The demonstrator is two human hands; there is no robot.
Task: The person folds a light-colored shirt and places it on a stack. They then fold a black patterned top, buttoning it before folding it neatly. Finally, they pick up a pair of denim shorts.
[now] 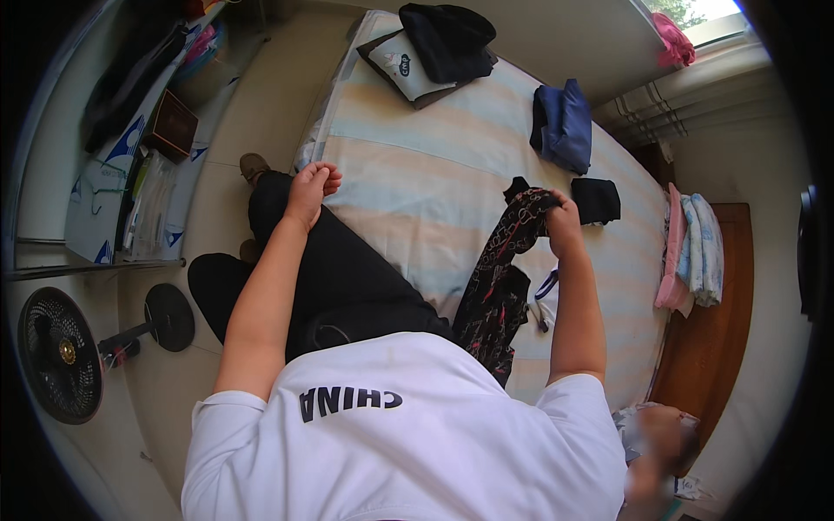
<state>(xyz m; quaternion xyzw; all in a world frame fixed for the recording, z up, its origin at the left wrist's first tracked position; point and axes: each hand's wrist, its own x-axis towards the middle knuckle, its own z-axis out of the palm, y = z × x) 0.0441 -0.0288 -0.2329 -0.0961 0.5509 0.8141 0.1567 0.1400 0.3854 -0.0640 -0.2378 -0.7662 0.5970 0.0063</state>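
Note:
My right hand [564, 225] grips one end of a black patterned garment [498, 254] with red and pale printed marks. The cloth hangs down from it across the bed and towards my lap. My left hand [315, 189] is empty above my left knee, its fingers loosely curled. Just beyond the right hand lies a small folded black cloth [596, 200]. Part of a white item with dark blue trim [549, 293] shows between the patterned garment and my right forearm.
The bed has a striped sheet [404, 169]. Folded blue clothing [565, 127] and a stack of dark clothes [449, 49] lie on it. Folded bedding [700, 251] hangs over the wooden headboard [710, 325]. A fan [62, 355] and shelves [124, 189] stand left. A person [658, 449] is at lower right.

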